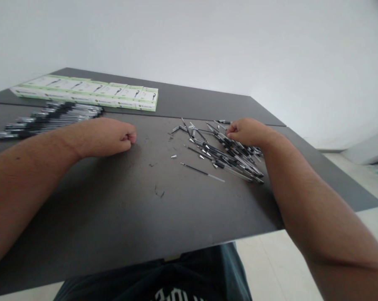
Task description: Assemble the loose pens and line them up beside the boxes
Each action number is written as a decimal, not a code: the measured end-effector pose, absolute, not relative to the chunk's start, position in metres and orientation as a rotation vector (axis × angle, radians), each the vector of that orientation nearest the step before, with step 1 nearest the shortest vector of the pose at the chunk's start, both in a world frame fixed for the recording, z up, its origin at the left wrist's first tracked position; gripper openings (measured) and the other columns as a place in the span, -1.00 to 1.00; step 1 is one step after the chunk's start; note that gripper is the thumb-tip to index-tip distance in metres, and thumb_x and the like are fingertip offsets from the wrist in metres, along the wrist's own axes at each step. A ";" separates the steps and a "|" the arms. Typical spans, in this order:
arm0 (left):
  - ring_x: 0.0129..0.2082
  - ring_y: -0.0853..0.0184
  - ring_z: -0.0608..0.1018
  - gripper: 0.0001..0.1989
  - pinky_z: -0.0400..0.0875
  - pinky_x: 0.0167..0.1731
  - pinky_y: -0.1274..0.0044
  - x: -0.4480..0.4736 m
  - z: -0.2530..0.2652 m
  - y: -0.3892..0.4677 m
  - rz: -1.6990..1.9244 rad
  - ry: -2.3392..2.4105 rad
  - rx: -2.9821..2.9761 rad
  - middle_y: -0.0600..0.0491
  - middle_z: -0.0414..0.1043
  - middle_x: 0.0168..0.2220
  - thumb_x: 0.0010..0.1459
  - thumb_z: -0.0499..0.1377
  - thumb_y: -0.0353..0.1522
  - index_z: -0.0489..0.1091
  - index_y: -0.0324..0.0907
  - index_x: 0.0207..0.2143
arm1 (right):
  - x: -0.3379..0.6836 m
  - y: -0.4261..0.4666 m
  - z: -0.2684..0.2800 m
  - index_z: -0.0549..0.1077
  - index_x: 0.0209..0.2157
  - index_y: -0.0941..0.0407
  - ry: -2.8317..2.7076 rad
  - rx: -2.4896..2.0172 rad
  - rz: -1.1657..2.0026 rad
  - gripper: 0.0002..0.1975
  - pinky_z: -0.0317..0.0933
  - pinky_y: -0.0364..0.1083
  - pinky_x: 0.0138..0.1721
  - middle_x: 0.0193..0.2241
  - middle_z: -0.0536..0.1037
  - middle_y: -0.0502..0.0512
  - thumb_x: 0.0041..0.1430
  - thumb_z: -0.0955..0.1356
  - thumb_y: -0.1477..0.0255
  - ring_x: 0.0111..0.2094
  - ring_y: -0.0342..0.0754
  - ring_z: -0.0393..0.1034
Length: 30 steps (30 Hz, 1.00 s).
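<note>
My left hand point(115, 137) is curled into a loose fist above the dark grey table, and no object sticks out of it. Over the far part of a loose pile of clear and black pens point(235, 156) is my right hand point(247, 131). Its fingers are bent and drawn together at the pile, but whatever they grip, if anything, is hidden. Around the pile lie several small silver cone tips point(173, 156) and thin refills. One refill point(203, 172) lies apart, nearer the table's front edge.
Behind my left forearm, many pens point(52, 119) lie side by side in a row. Farther back stands a line of white and green boxes point(113, 94) with pen pictures. Dark marks spot the table point(163, 217). A white wall rises beyond the table.
</note>
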<state>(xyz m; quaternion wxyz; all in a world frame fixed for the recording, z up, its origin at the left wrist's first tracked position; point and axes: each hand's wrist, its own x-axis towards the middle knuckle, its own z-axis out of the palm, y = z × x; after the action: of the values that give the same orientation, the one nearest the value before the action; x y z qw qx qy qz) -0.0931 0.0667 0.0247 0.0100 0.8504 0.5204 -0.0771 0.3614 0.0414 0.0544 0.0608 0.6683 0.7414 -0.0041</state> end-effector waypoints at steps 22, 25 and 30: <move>-0.19 0.03 0.68 -0.75 0.37 -0.23 0.36 -0.085 0.033 0.060 -0.350 1.648 2.600 -0.05 0.71 -0.20 0.12 0.18 -0.23 0.55 -0.06 -0.17 | 0.361 0.044 0.050 0.81 -0.26 0.00 2.178 1.912 -0.063 -0.79 0.34 -0.07 -0.25 -0.29 0.81 0.08 0.20 0.46 0.45 -0.23 0.06 0.67; -0.22 0.06 0.67 -0.75 0.37 -0.25 0.37 -0.085 0.033 0.060 -0.346 1.638 2.610 -0.04 0.71 -0.24 0.12 0.17 -0.23 0.55 -0.05 -0.19 | 0.360 0.045 0.049 0.80 -0.28 -0.01 2.167 1.916 -0.053 -0.81 0.32 -0.06 -0.28 -0.35 0.79 0.08 0.22 0.46 0.41 -0.26 0.07 0.67; -0.21 0.07 0.67 -0.74 0.37 -0.26 0.39 -0.086 0.033 0.061 -0.333 1.641 2.617 -0.02 0.72 -0.25 0.12 0.18 -0.22 0.56 -0.04 -0.18 | 0.358 0.047 0.046 0.80 -0.30 -0.02 2.151 1.921 -0.024 -0.84 0.32 -0.05 -0.31 -0.39 0.77 0.09 0.25 0.49 0.33 -0.31 0.08 0.64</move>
<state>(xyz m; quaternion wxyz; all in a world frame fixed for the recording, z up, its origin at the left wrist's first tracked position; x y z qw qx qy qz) -0.0857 0.0608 0.0327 0.0172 0.8422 0.5281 -0.1073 0.3584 0.0465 0.0461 0.1287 0.6606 0.7396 -0.0081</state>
